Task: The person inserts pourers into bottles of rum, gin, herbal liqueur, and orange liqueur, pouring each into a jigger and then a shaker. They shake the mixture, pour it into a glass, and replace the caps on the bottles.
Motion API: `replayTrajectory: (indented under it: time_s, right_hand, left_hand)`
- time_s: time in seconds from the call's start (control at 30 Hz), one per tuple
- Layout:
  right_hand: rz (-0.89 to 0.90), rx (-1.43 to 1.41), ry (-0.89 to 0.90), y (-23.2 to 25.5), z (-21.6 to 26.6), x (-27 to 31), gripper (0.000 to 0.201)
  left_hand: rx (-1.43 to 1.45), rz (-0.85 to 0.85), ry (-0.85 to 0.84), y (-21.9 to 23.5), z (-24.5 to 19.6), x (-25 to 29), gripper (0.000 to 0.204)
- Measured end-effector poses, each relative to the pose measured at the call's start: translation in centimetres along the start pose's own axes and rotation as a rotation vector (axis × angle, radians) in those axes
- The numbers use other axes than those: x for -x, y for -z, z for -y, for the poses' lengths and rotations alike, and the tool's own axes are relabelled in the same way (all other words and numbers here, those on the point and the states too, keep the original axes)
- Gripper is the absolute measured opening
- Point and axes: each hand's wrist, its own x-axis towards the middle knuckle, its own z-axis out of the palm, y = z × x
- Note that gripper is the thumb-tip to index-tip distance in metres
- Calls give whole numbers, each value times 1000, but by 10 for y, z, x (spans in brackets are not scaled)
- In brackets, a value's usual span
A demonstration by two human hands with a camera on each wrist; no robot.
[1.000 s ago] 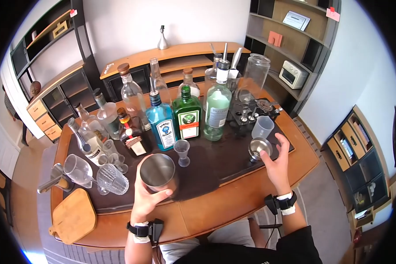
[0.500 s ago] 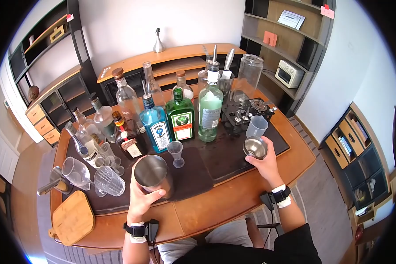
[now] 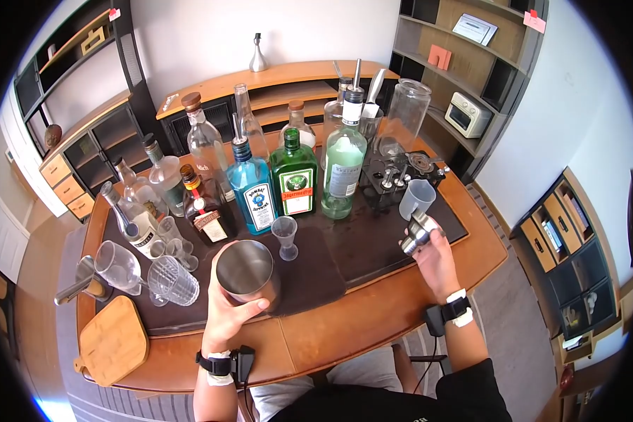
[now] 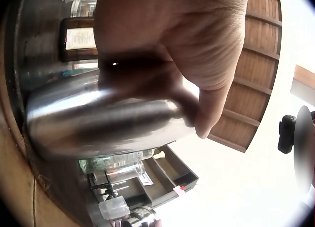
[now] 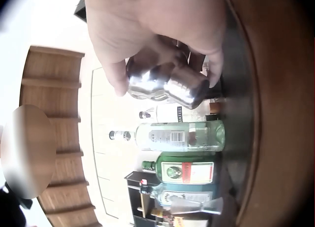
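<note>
Tumbler [image 3: 246, 269] is at eight o'clock in head view, our left hand [image 3: 225, 316] curled round it, most fingers hidden. At three, our right hand [image 3: 438, 266] pinches a shaker top [image 3: 419, 233], fingertips partly obscured.

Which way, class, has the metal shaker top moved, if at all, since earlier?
Yes: the shaker top rose off the dark mat and tipped sideways.

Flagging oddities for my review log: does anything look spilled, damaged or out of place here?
No spill or damage is evident. The held metal cup looks undented. The one mild oddity is the wooden board, at the left front corner of the table: its handle appears to jut past the edge.
</note>
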Motion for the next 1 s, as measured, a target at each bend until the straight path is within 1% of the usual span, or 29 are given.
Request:
replayTrajectory:
  time_s: [0.03, 0.17, 0.23, 0.27, 0.3, 0.37, 0.4, 0.5, 0.53, 0.57, 0.63, 0.67, 0.7, 0.77, 0.8, 0.83, 0.9, 0.97, 1.0]
  right_hand:
    - [35, -92, -30, -5, 1, -1, 55]
    - [9, -151, -75, -28, 6, 5, 59]
    - [50, -141, -97, -38, 3, 0, 67]
    - [77, -139, -115, -47, 0, -4, 72]
    - [154, -187, -155, -57, 2, -7, 75]
    - [309, -286, -236, -86, 13, -12, 84]
    - [244, -288, -256, -104, 11, -13, 95]
    - [448, -405, -413, -133, 4, -25, 100]
    - [470, -372, -457, -142, 0, -28, 104]
    - [473, -300, -486, -151, -3, -29, 101]
    - [581, -21, -462, -144, -16, -43, 96]
    - [287, 200, -411, -160, -13, -36, 86]
    - [576, 364, -301, -175, 1, -43, 71]
    - [763, 747, -221, -199, 19, -56, 59]
    - [776, 833, -7, -211, 13, -54, 58]
    - [817, 1042, 21, -233, 29, -47, 63]
    - [1008, 1313, 231, -258, 39, -45, 64]
    - [1083, 1424, 434, -274, 37, -39, 65]
    - [1147, 1480, 445, -285, 37, -36, 64]
  left_hand:
    - [2, 1, 5, -1, -1, 0, 102]
    - [29, 48, -24, -8, -1, -2, 101]
    - [-3, 54, -27, -12, -6, 0, 101]
    - [31, 44, 14, -9, -12, 4, 102]
    - [29, 66, -3, -10, -4, 1, 104]
    - [8, 73, -18, -9, -4, 1, 104]
    - [17, 71, -16, -9, -4, 1, 104]
    - [8, 71, -17, -6, -2, 0, 105]
    - [12, 73, -17, -5, -1, 0, 105]
    - [16, 76, -16, -5, -1, 0, 105]
    - [21, 82, -24, -5, 1, 0, 104]
    - [20, 83, -33, -5, 1, 0, 104]
    - [20, 84, -43, -5, 2, 0, 103]
    - [22, 93, -41, -5, 0, 0, 103]
    - [0, 93, -45, -5, 1, 1, 103]
    - [-21, 94, -49, -5, 1, 1, 104]
    - [27, 110, -54, -7, -4, 0, 103]
    - [49, 122, -52, -8, -7, 0, 102]
    - [32, 132, -82, -7, -4, -1, 102]
